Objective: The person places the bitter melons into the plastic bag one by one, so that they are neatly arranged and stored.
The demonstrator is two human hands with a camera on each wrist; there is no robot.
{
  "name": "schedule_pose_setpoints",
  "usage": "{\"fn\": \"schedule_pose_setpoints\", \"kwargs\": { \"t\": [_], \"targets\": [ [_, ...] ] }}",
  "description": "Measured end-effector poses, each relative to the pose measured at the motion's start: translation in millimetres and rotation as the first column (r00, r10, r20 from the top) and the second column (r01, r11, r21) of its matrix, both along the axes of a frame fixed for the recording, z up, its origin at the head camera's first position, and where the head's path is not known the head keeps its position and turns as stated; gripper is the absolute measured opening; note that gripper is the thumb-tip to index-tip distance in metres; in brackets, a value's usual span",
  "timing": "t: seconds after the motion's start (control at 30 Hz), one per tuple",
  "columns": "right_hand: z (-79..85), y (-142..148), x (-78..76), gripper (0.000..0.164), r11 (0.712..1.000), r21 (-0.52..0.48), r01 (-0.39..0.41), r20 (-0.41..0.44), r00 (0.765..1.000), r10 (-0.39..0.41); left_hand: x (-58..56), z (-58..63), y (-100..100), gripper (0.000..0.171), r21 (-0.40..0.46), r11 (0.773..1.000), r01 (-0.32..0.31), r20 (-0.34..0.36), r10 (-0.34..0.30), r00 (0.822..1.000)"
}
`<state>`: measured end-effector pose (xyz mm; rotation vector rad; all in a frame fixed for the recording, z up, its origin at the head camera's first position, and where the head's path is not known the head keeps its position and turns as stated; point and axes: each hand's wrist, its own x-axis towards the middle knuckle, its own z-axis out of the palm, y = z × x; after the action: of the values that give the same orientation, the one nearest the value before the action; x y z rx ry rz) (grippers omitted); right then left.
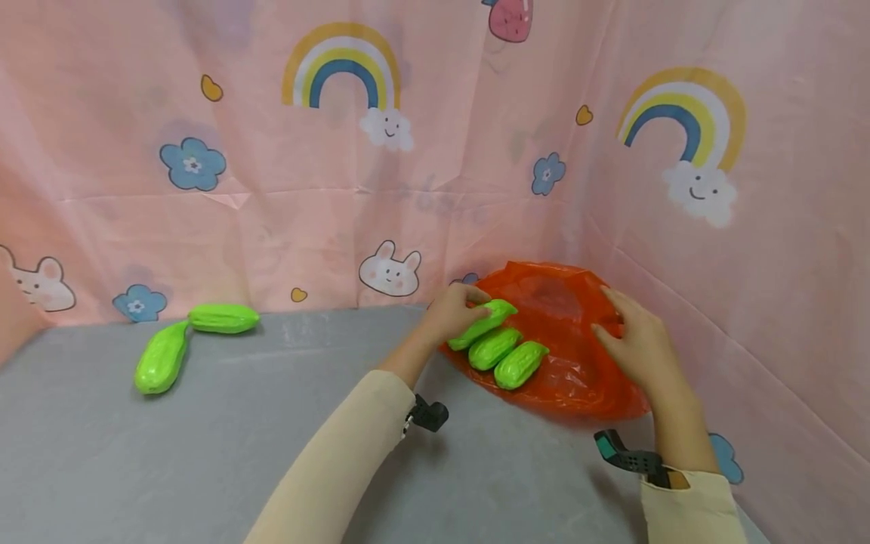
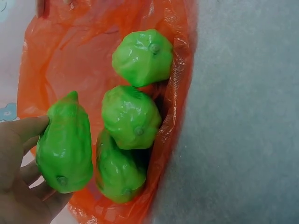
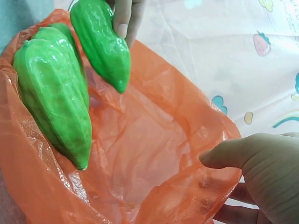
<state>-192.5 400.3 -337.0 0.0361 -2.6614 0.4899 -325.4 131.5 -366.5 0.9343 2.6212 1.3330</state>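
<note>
A red translucent plastic bag [image 1: 578,378] lies spread with its mouth wide at the right of the table. My left hand [image 1: 450,313] grips a green ridged gourd [image 2: 65,144] over the bag's left side. Three similar gourds rest inside along the bag's near edge in the left wrist view, one of them a gourd [image 2: 137,116] in the middle; the head view shows just two, a gourd [image 1: 495,348] and another gourd [image 1: 520,365]. At the bag's right rim, my right hand [image 1: 639,340] holds the plastic, thumb inside and fingers behind it.
Two more green gourds, one upright-slanted [image 1: 161,359] and one lying crosswise [image 1: 224,319], touch tips at the back left of the grey table [image 1: 170,468]. A pink printed curtain [image 1: 272,227] borders the table at the back and right.
</note>
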Motion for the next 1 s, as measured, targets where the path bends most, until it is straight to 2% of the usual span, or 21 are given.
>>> {"fn": "schedule_pose_setpoints", "kwargs": {
  "t": [0.23, 0.5, 0.63, 0.77, 0.87, 1.0],
  "targets": [
    [-0.1, -1.5, 0.2, 0.066, 1.0, 0.011, 0.001, -0.001, 1.0, -0.001, 4.0, -0.2, 2.2, 0.031, -0.032, 0.999, -0.038, 0.004, 0.038, 0.999],
    [0.5, -3.0, -0.7, 0.067, 1.0, 0.01, 0.006, 0.018, 1.0, -0.006, 6.9, -7.0, 7.4, 0.025, 0.008, 0.995, -0.102, -0.006, 0.102, 0.995],
    [1.2, -4.1, -0.9, 0.067, 1.0, 0.011, 0.007, 0.019, 1.0, -0.007, 11.0, -8.9, 13.8, 0.024, 0.0, 0.985, -0.175, -0.036, 0.174, 0.984],
    [1.1, -4.4, -1.1, 0.066, 1.0, 0.004, 0.013, 0.026, 1.0, -0.013, 17.6, -8.1, 19.7, 0.024, -0.038, 0.967, -0.253, -0.1, 0.249, 0.963],
    [0.9, -4.0, -0.9, 0.067, 1.0, -0.007, 0.02, 0.035, 0.999, -0.019, 22.0, -6.8, 22.8, 0.023, -0.071, 0.957, -0.28, -0.155, 0.267, 0.951],
    [0.8, -3.7, -0.7, 0.067, 1.0, -0.015, 0.02, 0.036, 0.999, -0.019, 25.1, -5.4, 23.9, 0.022, -0.097, 0.955, -0.282, -0.176, 0.262, 0.949]
  ]
}}
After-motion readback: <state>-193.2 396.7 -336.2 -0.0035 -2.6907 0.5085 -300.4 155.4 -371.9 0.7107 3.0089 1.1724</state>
